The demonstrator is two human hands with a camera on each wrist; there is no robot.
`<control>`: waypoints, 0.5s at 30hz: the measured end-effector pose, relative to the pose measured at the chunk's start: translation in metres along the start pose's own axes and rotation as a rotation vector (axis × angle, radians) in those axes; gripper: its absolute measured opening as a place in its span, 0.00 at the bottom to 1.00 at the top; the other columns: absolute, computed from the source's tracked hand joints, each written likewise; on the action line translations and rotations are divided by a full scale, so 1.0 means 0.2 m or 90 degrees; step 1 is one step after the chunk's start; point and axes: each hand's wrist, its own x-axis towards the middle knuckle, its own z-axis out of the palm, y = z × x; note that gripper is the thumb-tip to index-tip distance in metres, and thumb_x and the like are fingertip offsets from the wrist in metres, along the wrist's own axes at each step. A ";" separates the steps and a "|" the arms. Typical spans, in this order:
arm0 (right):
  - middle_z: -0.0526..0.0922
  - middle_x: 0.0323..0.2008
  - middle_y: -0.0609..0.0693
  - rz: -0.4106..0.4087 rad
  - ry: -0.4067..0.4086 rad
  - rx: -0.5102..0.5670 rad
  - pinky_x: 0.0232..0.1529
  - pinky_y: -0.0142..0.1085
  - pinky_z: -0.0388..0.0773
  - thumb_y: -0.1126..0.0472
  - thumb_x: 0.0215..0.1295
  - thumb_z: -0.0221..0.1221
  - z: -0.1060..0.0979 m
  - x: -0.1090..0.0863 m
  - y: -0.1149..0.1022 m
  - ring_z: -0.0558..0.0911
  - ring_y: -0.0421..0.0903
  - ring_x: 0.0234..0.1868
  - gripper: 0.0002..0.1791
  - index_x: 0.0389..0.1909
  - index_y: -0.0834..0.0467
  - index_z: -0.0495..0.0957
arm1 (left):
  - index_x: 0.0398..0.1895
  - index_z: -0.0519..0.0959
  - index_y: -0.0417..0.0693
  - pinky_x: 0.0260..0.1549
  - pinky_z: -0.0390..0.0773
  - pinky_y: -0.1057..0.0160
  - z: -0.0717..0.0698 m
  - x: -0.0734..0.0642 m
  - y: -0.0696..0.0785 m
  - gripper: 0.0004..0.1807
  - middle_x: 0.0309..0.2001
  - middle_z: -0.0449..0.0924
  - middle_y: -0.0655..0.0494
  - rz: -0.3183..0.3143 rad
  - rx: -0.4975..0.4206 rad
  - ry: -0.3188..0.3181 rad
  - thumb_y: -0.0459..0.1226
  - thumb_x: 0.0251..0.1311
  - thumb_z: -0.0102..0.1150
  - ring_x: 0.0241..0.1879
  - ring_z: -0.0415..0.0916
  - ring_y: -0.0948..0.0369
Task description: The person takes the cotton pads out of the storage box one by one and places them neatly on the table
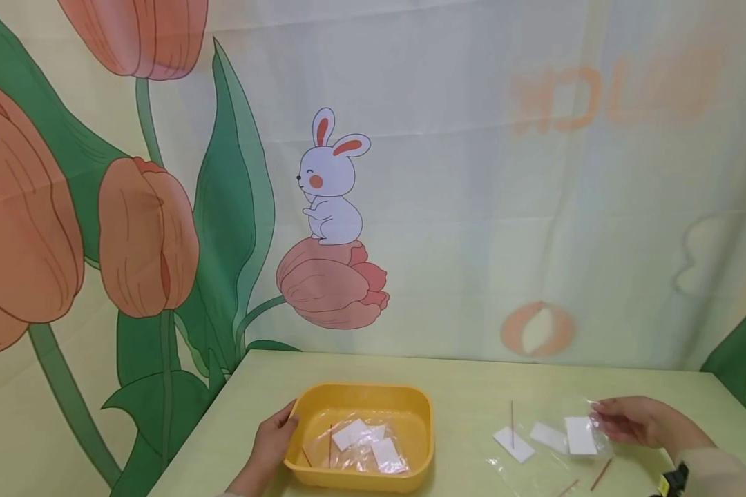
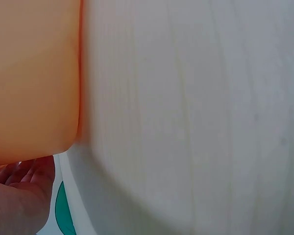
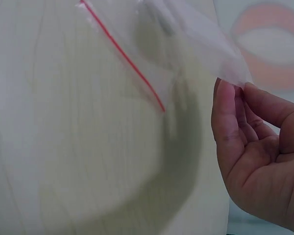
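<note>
The left hand (image 1: 275, 438) grips the left side of a yellow tray (image 1: 348, 478), thumb at the rim and the other fingers curled against its outer side. Clear bags (image 1: 373, 447) with white cards and red strips lie in the tray. The right hand (image 1: 630, 421) pinches the corner of a clear bag (image 3: 210, 41) between thumb and forefinger, over the right part of the table (image 1: 472, 386). More bags (image 1: 514, 444) with white cards lie just beside it.
</note>
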 end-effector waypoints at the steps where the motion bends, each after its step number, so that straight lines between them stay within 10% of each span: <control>1: 0.88 0.26 0.46 0.001 0.004 -0.001 0.40 0.29 0.88 0.62 0.79 0.51 0.00 0.00 0.01 0.86 0.37 0.28 0.15 0.37 0.64 0.85 | 0.75 0.62 0.33 0.73 0.66 0.41 0.00 0.00 0.00 0.26 0.76 0.61 0.35 0.000 -0.001 -0.001 0.35 0.79 0.42 0.77 0.58 0.37; 15: 0.86 0.27 0.46 0.002 -0.018 -0.042 0.39 0.27 0.87 0.61 0.75 0.58 -0.13 0.11 0.15 0.85 0.37 0.29 0.10 0.38 0.63 0.82 | 0.75 0.62 0.34 0.73 0.67 0.41 -0.01 0.00 0.00 0.26 0.76 0.61 0.35 -0.002 0.002 -0.006 0.35 0.79 0.41 0.77 0.58 0.37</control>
